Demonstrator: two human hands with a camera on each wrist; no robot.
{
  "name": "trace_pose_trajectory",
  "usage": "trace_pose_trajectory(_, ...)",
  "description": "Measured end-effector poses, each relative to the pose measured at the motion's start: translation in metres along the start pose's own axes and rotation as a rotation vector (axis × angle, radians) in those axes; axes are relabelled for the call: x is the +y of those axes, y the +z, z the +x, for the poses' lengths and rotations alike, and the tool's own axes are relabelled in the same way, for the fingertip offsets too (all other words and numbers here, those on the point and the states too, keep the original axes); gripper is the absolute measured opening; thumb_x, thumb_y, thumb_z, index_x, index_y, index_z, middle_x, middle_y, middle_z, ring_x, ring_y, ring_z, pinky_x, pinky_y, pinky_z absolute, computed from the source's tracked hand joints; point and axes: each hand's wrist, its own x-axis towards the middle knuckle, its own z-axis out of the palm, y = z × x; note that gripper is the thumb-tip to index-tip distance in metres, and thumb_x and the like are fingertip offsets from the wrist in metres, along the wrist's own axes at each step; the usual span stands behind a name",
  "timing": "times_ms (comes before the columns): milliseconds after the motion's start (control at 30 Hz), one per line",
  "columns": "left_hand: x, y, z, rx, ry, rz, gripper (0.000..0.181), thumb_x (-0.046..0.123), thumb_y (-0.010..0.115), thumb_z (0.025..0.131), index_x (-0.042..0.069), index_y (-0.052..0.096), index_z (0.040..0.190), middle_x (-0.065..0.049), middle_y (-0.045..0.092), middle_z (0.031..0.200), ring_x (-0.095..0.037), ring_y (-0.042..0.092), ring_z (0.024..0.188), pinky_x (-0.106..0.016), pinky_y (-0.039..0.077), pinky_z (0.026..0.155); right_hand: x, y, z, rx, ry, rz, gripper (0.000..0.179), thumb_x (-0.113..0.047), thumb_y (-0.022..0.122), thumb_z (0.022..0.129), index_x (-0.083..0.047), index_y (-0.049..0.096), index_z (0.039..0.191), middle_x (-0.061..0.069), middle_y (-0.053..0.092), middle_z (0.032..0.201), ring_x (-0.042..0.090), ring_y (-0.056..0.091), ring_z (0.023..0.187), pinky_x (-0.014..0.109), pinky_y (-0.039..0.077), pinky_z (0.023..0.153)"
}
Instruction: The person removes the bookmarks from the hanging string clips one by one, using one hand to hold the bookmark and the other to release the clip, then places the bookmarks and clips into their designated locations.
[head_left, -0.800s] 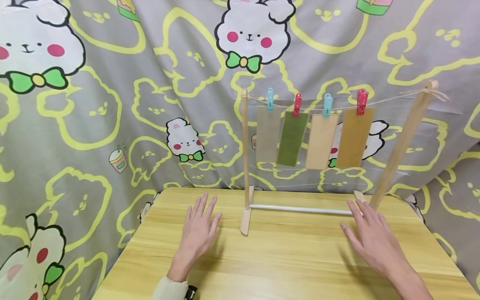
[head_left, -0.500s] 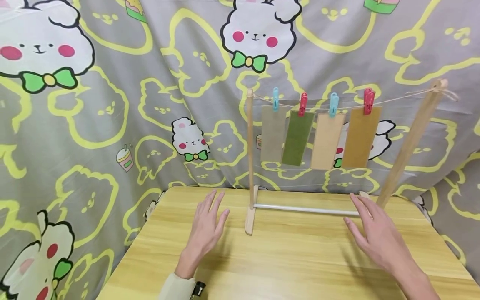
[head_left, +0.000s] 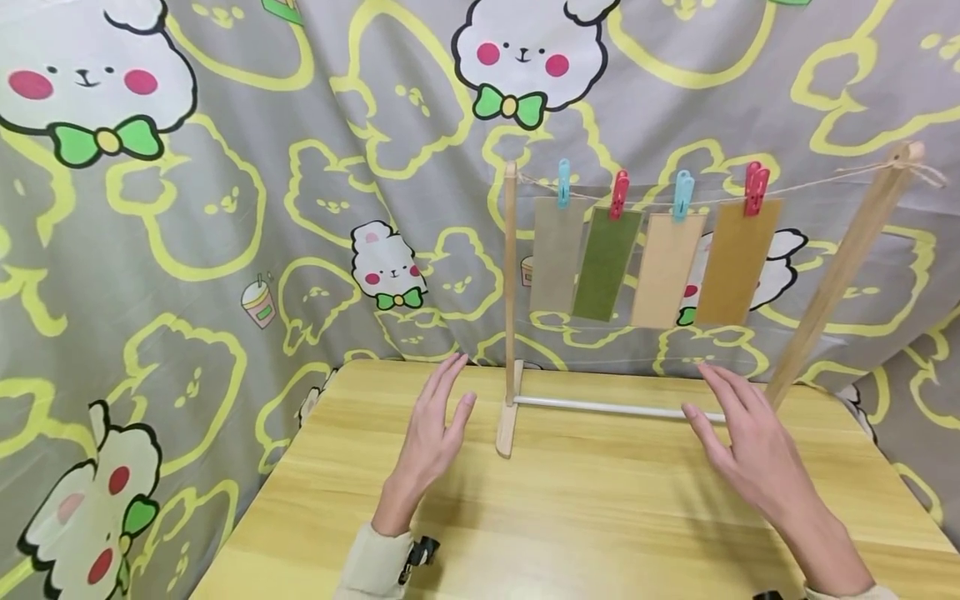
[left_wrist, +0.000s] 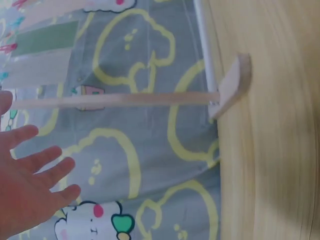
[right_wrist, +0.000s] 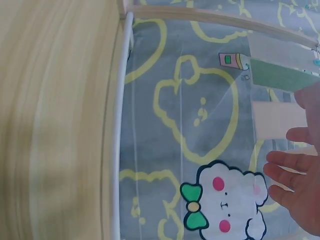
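**Holding the left hand [head_left: 432, 429] and the right hand [head_left: 753, 442] apart by a wooden rack [head_left: 511, 333]**

Facing a grey curtain [head_left: 322, 108] patterned with yellow outlines and white cartoon animals in green bows. Looking down on a wood-grain table [head_left: 562, 500], seeing the rack standing upright towards its far edge. Seeing a white rod [head_left: 600, 407] running low across the rack. Hovering above the table with both hands, fingers loosely extended and parted, placing the left just left of the left post [head_left: 511, 250] and the right in front of the right post [head_left: 840, 275]. Viewing four strips hanging side by side from a thin string [head_left: 862, 171], running left to right as grey strip [head_left: 557, 254], green strip [head_left: 608, 264], beige strip [head_left: 667, 269] and brown strip [head_left: 739, 261]. Finding clips at their tops, alternating light blue [head_left: 564, 185] and red [head_left: 619, 194].
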Motion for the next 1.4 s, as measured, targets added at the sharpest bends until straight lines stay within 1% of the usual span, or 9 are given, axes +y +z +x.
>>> trace_pose_trajectory(200,0.006,0.01,0.008,0.055,0.054,-0.137,0.047,0.018,0.058,0.104,0.015,0.051,0.15,-0.007,0.05,0.152,-0.026,0.046,0.141,-0.053,0.039,0.114,-0.006,0.001,0.011,0.015,0.012,0.054,0.059,-0.018,0.068,0.098,-0.013,0.048,0.154,0.02,0.053,0.145,0.046,0.047,0.13,0.067,0.037,0.107)
trace_pose_trajectory(333,0.01,0.017,0.013,0.078,0.07,-0.195,0.047,0.017,0.059,0.103,0.015,0.053,0.149,-0.009,0.052,0.15,-0.026,0.046,0.14,-0.052,0.039,0.115,-0.006,0.002,0.016,0.001,0.019,0.083,0.06,-0.016,0.068,0.098,-0.015,0.047,0.154,0.018,0.052,0.147,0.045,0.048,0.131,0.065,0.038,0.107)
trace_pose_trajectory(467,0.015,0.022,0.019,0.099,0.079,-0.246,0.047,0.016,0.059,0.103,0.014,0.052,0.149,-0.007,0.052,0.15,-0.025,0.047,0.14,-0.05,0.038,0.116,-0.007,0.003,0.018,0.0,0.017,0.099,0.063,-0.013,0.071,0.096,-0.018,0.047,0.155,0.015,0.053,0.146,0.041,0.049,0.132,0.047,0.038,0.114)
trace_pose_trajectory(600,0.02,0.028,0.023,0.129,0.088,-0.284,0.046,0.011,0.061,0.101,0.012,0.054,0.147,-0.007,0.055,0.148,-0.026,0.051,0.136,-0.046,0.041,0.114,-0.01,0.003,0.022,0.04,-0.017,0.109,0.065,-0.011,0.074,0.093,-0.016,0.05,0.153,0.014,0.055,0.145,0.04,0.05,0.131,0.024,0.031,0.116)
trace_pose_trajectory(767,0.027,0.034,0.026,0.182,0.072,-0.33,0.047,0.003,0.065,0.098,0.01,0.058,0.143,-0.012,0.058,0.143,-0.03,0.057,0.127,-0.045,0.05,0.1,-0.014,0.003,0.031,0.105,-0.099,0.123,0.068,-0.008,0.079,0.086,-0.011,0.054,0.149,0.015,0.058,0.142,0.04,0.053,0.128,0.016,0.028,0.114)
trace_pose_trajectory(867,0.03,0.035,0.029,0.198,0.059,-0.347,0.045,0.004,0.065,0.098,0.011,0.059,0.142,-0.011,0.06,0.14,-0.028,0.059,0.122,-0.045,0.053,0.096,-0.015,0.002,0.037,0.113,-0.121,0.125,0.071,-0.007,0.081,0.083,-0.011,0.055,0.149,0.015,0.059,0.14,0.039,0.055,0.125,0.013,0.028,0.112)
trace_pose_trajectory(1033,0.035,0.035,0.036,0.211,0.032,-0.346,0.04,0.012,0.064,0.101,0.013,0.059,0.141,-0.005,0.061,0.136,-0.02,0.059,0.119,-0.046,0.054,0.096,-0.019,-0.002,0.043,0.083,-0.111,0.112,0.075,-0.006,0.083,0.081,-0.012,0.053,0.15,0.013,0.058,0.141,0.037,0.054,0.126,0.012,0.028,0.109)
trace_pose_trajectory(1200,0.037,0.034,0.042,0.211,0.008,-0.352,0.038,0.019,0.062,0.103,0.015,0.06,0.14,0.0,0.062,0.134,-0.025,0.06,0.12,-0.047,0.053,0.095,-0.024,-0.004,0.046,0.065,-0.105,0.089,0.075,-0.007,0.083,0.082,-0.013,0.053,0.15,0.014,0.057,0.142,0.037,0.053,0.128,0.018,0.032,0.11)
trace_pose_trajectory(1400,0.041,0.037,0.049,0.233,0.005,-0.379,0.037,0.017,0.064,0.102,0.01,0.062,0.138,-0.009,0.063,0.132,-0.027,0.06,0.12,-0.045,0.053,0.096,-0.026,-0.005,0.053,0.078,-0.155,0.089,0.075,-0.005,0.083,0.08,-0.011,0.054,0.149,0.014,0.058,0.14,0.035,0.054,0.126,0.017,0.032,0.109)
